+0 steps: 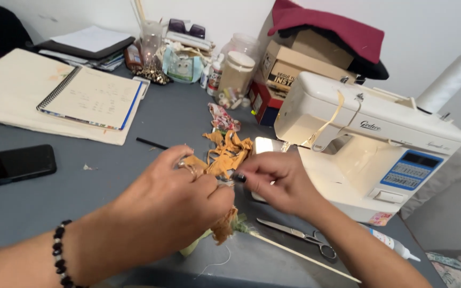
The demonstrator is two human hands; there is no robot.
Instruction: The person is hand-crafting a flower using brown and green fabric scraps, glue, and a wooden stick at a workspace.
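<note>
Head view, one frame. Both hands meet over the middle of the grey table, just near of centre.

Left hand: fingers closed, pinching the crumpled mustard-yellow fabric piece at its near left edge. A ring shows on one finger; a black beaded bracelet sits on the wrist.

Right hand: fingers closed on the same fabric at its near right edge, dark-painted nail visible. The two hands touch or nearly touch at the pinch point.

The fabric bunches upward on the far side of the hands; a frayed end hangs below the left hand, beside a thin pale wooden stick that lies slanting to the near right.

Surroundings: silver scissors lie on the table just near of the right hand. White sewing machine stands to the right. Black phone lies at the left edge. Open spiral notebook rests at far left on a cream cloth. Small white glue bottle lies near right, under the machine's front edge.
</note>
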